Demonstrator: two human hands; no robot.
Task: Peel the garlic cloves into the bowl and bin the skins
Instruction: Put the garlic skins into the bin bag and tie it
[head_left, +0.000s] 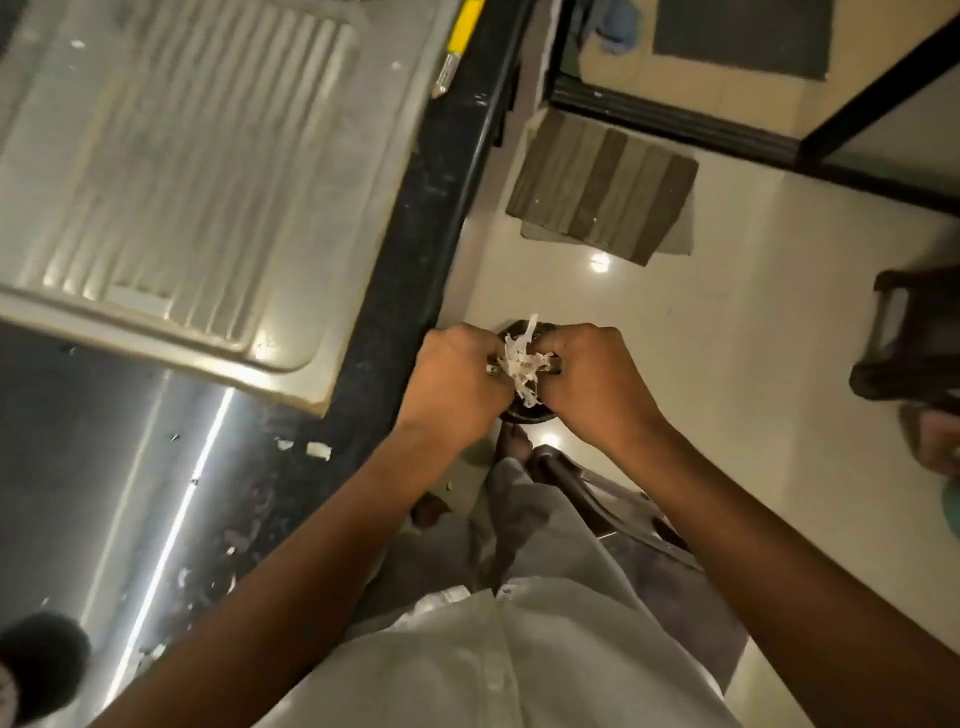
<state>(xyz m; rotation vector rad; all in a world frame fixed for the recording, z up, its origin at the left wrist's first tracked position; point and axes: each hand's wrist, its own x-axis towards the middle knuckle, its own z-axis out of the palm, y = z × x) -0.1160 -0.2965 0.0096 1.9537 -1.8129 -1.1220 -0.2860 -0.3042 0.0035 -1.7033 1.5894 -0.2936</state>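
Both my hands are held out past the counter's edge, over a small dark round bin (524, 415) on the floor. Between them sits a clump of white papery garlic skins (522, 361). My left hand (457, 384) has its fingers curled around the left side of the clump. My right hand (592, 379) grips the right side with curled fingers. Most of the bin is hidden beneath my hands. A few skin scraps (318, 450) lie on the black counter near its edge. No bowl or cloves are visible.
A steel sink drainboard (182, 171) fills the upper left, set in a black counter (415, 249). A yellow-handled knife (457, 47) lies at the counter's far edge. On the floor are a striped mat (602, 187) and a dark stool (909, 343) at the right.
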